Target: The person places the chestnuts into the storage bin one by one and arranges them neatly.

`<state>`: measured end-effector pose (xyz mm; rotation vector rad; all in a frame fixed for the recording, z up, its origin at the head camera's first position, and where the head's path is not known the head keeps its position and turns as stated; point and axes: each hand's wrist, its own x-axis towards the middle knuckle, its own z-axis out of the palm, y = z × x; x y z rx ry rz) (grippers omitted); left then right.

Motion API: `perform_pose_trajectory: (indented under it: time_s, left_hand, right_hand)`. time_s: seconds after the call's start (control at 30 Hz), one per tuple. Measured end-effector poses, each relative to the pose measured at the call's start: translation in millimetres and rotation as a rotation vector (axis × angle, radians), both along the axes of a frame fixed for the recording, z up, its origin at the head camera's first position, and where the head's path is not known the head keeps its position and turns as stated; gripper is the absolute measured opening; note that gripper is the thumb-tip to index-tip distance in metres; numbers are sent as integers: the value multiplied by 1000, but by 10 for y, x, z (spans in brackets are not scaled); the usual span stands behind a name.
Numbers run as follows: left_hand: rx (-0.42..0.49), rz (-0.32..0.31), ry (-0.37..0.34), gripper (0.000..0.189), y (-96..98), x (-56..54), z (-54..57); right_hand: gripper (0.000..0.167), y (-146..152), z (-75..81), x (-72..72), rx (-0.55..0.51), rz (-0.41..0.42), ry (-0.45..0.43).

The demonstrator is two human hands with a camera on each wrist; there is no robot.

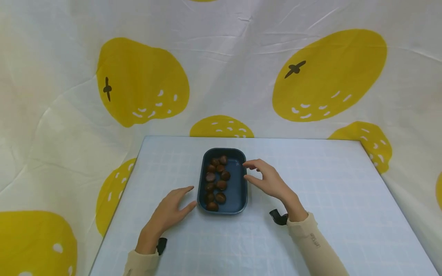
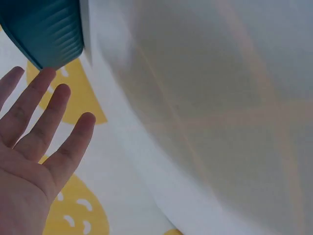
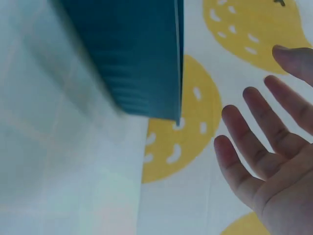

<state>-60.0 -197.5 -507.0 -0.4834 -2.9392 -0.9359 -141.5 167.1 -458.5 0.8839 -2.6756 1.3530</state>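
A dark blue rectangular tray [image 1: 238, 195] with rounded corners lies on the table in the head view. Several glossy brown chestnuts [image 1: 221, 185] fill its left half, while bare floor shows along its right half. My left hand [image 1: 167, 211] is beside the tray's lower left side, fingers spread and holding nothing. Across from it, my right hand [image 1: 267, 180] is at the upper right side with fingers loosely bent; whether the fingertips touch the rim I cannot tell. Both wrist views show the ribbed tray wall, with the left fingers [image 2: 58, 100] and right fingers [image 3: 252, 129] apart from each other.
The table [image 1: 345, 199] has a pale checked cover. Behind it and at its sides hangs a white cloth [image 1: 224, 76] printed with yellow fruit. A black strap piece [image 1: 278, 217] sticks out at the right wrist, and another [image 1: 161, 245] at the left.
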Motion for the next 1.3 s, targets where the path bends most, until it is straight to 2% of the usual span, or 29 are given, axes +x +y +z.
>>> perform_pose_trajectory:
  time_s: [0.37,0.5,0.7,0.9,1.17,1.3]
  left_hand:
    - [34,50,132,45,-50,108,44]
    - [54,74,143,42,-28,123,27]
    - [86,78,138,42,21,180,-31]
    - [104,71,176,40,44,215,-69]
    - [88,89,172,39,66,230,-77]
    - [25,119,232,37,53,198,-66]
  right_hand:
    - [33,378,-121,221,-11,-170,30]
    - [30,498,-212,295,-35,-217,39]
    - [25,637,-364,404,-79,-244,-9]
    - [24,686,-474,469,-82,-265,-32]
    - [22,681,-487,472,-85,-275,-11]
    - [24,705,-495,450,-50,-299,58]
